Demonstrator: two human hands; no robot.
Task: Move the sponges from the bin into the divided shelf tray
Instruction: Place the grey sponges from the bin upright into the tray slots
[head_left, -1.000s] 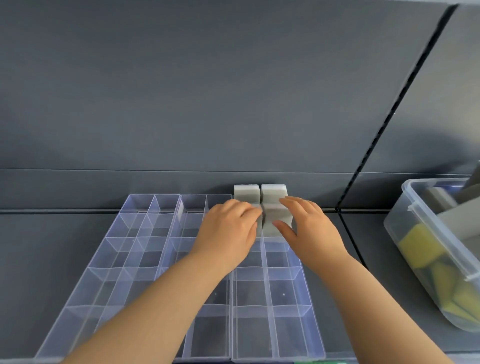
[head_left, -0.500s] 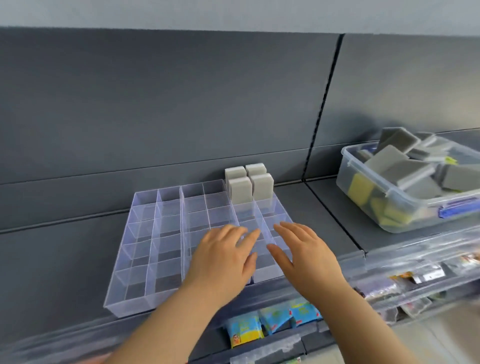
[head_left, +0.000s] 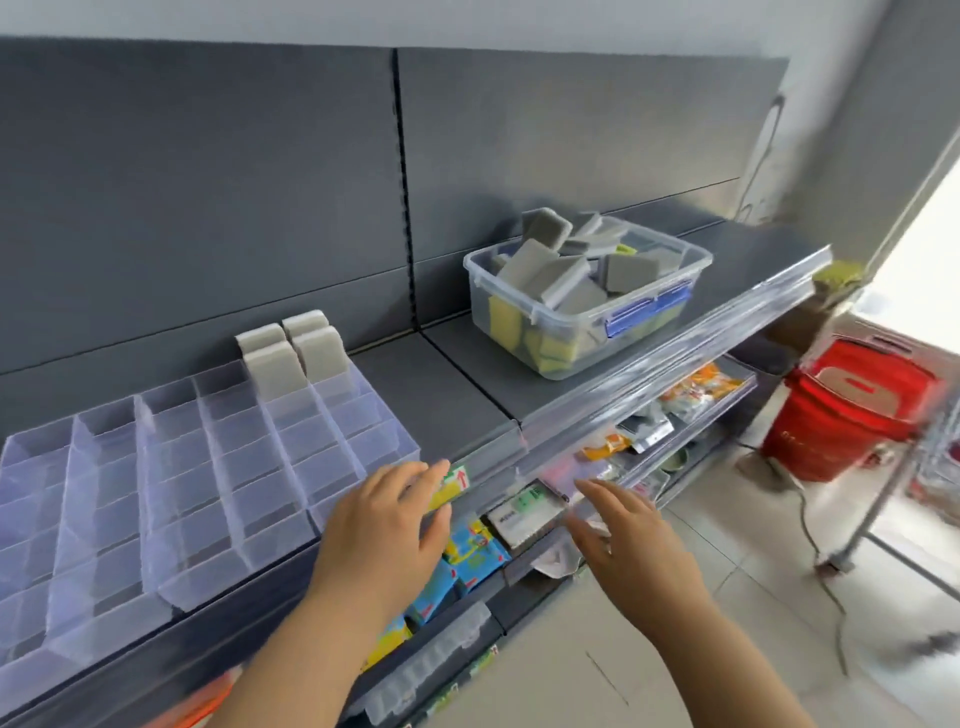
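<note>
As seen from the head camera, a clear divided shelf tray (head_left: 156, 493) is recorded on the grey shelf (head_left: 452, 400), filling the frame from 8 to 10 o'clock. Four grey sponges (head_left: 291, 358) are stood upright in two pairs, touching one another, in the compartments at the tray's far right corner, toward 11 o'clock of centre. A clear open-topped bin (head_left: 696, 259) with a blue clip is placed on the same shelf at 1 o'clock, well apart from the tray. A loose heap of sponges (head_left: 561, 270), grey and yellow, is held in it, several of them raised above the rim. The left hand (head_left: 384, 525) is held palm down at 6 o'clock, over the shelf's front edge and just beside the tray's near right corner. Its fingers are straight and slightly spread, and nothing is held in them; whether the edge is touched cannot be told. The right hand (head_left: 628, 540) is held at 5 o'clock, apart from the left, in front of the lower shelves, its fingers likewise extended and spread with nothing in them. Coloured packets (head_left: 470, 551) are stocked below the shelf edge, and a clear rail (head_left: 649, 358) is fitted along that edge. A red basket (head_left: 852, 410), blurred, is noted at 3 o'clock, with pale floor tiles (head_left: 737, 587) seen beneath it.
</note>
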